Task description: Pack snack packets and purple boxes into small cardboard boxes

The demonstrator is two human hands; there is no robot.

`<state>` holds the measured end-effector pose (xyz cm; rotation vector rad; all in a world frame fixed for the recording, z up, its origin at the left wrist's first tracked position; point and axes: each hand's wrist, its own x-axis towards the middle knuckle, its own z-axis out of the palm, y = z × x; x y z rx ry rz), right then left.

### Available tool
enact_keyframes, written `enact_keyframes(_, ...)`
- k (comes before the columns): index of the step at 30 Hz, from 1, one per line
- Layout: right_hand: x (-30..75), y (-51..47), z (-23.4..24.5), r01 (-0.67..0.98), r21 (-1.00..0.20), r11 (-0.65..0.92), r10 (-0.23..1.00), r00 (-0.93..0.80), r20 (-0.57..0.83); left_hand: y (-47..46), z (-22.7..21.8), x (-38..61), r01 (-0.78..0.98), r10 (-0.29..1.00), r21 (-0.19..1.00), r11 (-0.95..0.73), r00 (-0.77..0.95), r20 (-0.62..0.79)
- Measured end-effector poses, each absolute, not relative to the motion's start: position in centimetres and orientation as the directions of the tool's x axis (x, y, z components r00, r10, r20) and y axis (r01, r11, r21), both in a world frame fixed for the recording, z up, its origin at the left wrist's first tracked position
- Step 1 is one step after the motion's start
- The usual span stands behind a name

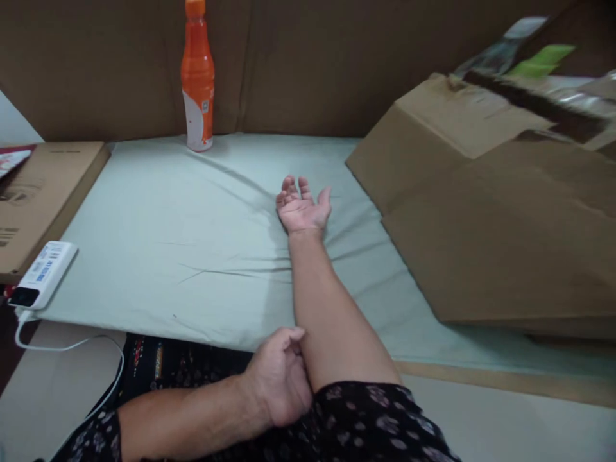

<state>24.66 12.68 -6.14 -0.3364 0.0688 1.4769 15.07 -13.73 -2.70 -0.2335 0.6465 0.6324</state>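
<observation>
While my right hand (pixel 303 213) lay open and empty on the spread cloth (pixel 216 221) and my left hand (pixel 283 378) curled at my right forearm (pixel 315 282), its grip unclear, I judged the cloth soft, light, best pinched at its front edge.

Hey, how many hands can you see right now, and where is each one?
2. The right hand is palm up, fingers loosely bent, over the pale green cloth. The left hand is lower, partly curled beside the right forearm.
</observation>
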Motion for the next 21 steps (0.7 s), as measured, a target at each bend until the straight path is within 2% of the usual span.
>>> enact_keyframes(10,24.9,13.4,-6.0,-0.961,-0.267,0.076,0.972,0.132,-0.197,-13.5,-1.9,14.3,-0.586,0.455,-0.006,0.810,0.636,-0.623)
enact_keyframes(15,24.9,13.5,-6.1,-0.960,-0.271,0.061,0.978,0.112,-0.174,-13.3,-1.3,14.9,-0.597,0.448,0.024,0.802,0.574,-0.685)
enact_keyframes(21,24.8,13.6,-6.2,-0.961,-0.272,0.050,0.980,0.100,-0.172,-13.5,-0.6,14.9,-0.619,0.473,0.048,0.784,0.546,-0.691)
